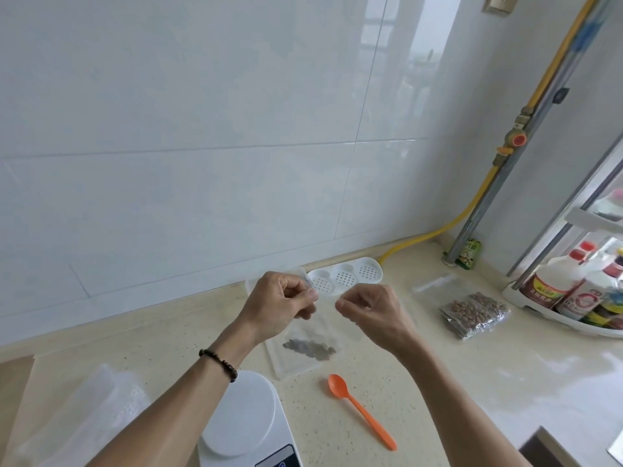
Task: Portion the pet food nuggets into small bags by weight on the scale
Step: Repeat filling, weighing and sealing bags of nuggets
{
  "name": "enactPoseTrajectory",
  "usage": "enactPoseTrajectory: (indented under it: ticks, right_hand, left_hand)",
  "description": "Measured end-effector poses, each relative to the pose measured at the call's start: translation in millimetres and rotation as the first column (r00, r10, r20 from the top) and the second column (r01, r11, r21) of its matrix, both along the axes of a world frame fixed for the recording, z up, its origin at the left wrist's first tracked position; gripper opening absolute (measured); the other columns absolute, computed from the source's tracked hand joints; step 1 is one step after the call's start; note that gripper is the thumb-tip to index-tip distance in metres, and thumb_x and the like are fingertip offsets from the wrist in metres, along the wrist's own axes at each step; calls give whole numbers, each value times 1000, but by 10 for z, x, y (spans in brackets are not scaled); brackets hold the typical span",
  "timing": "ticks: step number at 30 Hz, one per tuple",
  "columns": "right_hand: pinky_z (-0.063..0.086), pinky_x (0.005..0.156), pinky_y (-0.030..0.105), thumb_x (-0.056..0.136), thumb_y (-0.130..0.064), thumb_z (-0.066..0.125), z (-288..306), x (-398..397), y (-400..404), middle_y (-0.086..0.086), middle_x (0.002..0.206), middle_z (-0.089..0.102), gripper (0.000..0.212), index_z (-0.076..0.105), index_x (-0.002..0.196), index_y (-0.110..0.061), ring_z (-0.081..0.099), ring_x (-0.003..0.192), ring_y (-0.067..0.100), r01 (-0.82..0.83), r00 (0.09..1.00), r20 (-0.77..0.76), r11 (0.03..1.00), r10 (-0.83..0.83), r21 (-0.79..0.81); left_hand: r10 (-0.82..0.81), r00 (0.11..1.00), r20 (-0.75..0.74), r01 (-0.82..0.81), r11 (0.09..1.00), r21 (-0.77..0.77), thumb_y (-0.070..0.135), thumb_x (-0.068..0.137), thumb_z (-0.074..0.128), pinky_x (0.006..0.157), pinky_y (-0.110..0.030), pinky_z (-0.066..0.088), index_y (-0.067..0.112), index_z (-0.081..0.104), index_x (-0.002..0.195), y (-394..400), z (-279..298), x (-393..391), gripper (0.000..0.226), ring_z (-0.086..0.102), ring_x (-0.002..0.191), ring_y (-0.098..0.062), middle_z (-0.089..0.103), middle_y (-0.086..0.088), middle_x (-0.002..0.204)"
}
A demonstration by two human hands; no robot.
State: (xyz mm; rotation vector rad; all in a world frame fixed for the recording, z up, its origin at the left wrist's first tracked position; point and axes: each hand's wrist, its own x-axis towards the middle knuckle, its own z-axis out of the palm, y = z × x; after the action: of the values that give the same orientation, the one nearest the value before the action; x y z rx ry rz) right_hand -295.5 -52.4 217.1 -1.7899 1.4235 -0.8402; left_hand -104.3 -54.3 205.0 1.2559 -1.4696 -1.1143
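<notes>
Pet food nuggets, small brown pellets: main stock in a crinkled clear plastic pouch (475,315) lying on the counter, right of the hands; a smaller portion sits at the bottom of a small clear plastic bag (308,345) held up above the counter.

Beige speckled stone countertop (438,382): carries every item.

White digital kitchen scale with round platform (241,412): near edge, under the left forearm, platform bare.

Small bag, handling: left hand (279,305) and right hand (369,313) each pinch a top corner, fingers narrowed on the film, mouth stretched between them. Step judged: sealing the portion. Advice: keep the bag upright, press the strip evenly from one end to the other.

White perforated three-cup plastic tray (345,278): against the wall, behind the hands.

Orange plastic spoon (360,411): flat on the counter, right of the scale, untouched.

Obstructions: none between bag and scale; white rack of sauce bottles (573,298) stands well apart, far right.
</notes>
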Motion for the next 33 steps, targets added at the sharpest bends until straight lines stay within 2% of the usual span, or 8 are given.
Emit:
enactPoseTrajectory:
  ticks: [4, 11, 15, 18, 20, 26, 29, 33]
  right_hand:
    - [44, 52, 12, 88, -20, 68, 140, 94, -99, -7, 66, 66, 20, 68, 69, -23, 58, 58, 2, 9, 993, -120, 997, -18, -74]
    - [53, 62, 27, 86, -24, 69, 103, -85, -277, -10, 65, 67, 19, 70, 67, -26, 63, 64, 3, 20, 983, -180, 997, -33, -71]
    - [46, 55, 14, 87, -20, 71, 29, -313, -397, -12, 64, 67, 11, 74, 79, -12, 60, 57, -2, 38, 999, 11, 999, -38, 15]
    - [51, 62, 20, 90, -19, 69, -74, -659, -545, 0, 69, 70, 15, 72, 83, -7, 62, 61, 5, 76, 976, 195, 993, -93, 96]
    - [56, 71, 31, 92, -18, 67, -174, -933, -703, 4, 71, 71, 16, 72, 80, -10, 64, 65, 10, 86, 977, 187, 991, -104, 101]
    - [51, 61, 25, 92, -21, 67, -394, -1680, -1278, 0, 65, 69, 21, 68, 74, -12, 62, 60, 6, 79, 987, 140, 997, -79, 7]
    - [54, 71, 25, 86, -35, 71, -515, -2188, -1566, 5, 86, 74, 28, 68, 94, -8, 71, 77, 14, -47, 945, 327, 988, -3, 145]
    - [51, 75, 38, 82, -32, 77, -780, -3048, -1925, 13, 86, 69, 31, 62, 103, -13, 66, 79, 20, -151, 984, 139, 934, 111, 324]
  left_hand:
    - [31, 999, -26, -31, 999, -15, 11, 89, 69, 59, -22, 52, 5, 72, 72, -75, 37, -97, 18, 65, 58, -15, 70, -8, 65]
    - [-83, 994, 73, 84, 996, -24, 13, 90, 67, 63, -27, 55, 11, 72, 75, -270, 12, -260, 16, 65, 59, -15, 68, -2, 68]
    - [-21, 992, 125, 31, 997, -76, 12, 90, 66, 59, -26, 55, 11, 70, 73, -420, -42, -517, 18, 62, 56, -11, 64, 1, 62]
    - [39, 997, 71, -34, 997, -66, 10, 91, 63, 56, -26, 53, 7, 67, 73, -586, -103, -751, 19, 58, 54, -10, 57, 3, 58]
    - [-1, 999, 51, 1, 1000, -5, 10, 92, 62, 59, -25, 54, 5, 67, 78, -711, -138, -920, 16, 61, 57, -12, 58, 2, 62]
    - [-44, 994, 103, 40, 998, 48, 12, 92, 64, 58, -21, 51, 11, 69, 79, -1238, -281, -1733, 14, 59, 55, -8, 59, 11, 62]
    - [-6, 999, 36, 4, 998, 57, 7, 92, 63, 56, -19, 48, 8, 68, 77, -1527, -321, -2239, 16, 57, 55, -10, 59, 4, 64]
    - [82, 988, -128, -68, 992, 110, 5, 92, 61, 56, -25, 50, 7, 67, 75, -1924, -406, -2865, 18, 55, 54, -15, 58, -1, 60]
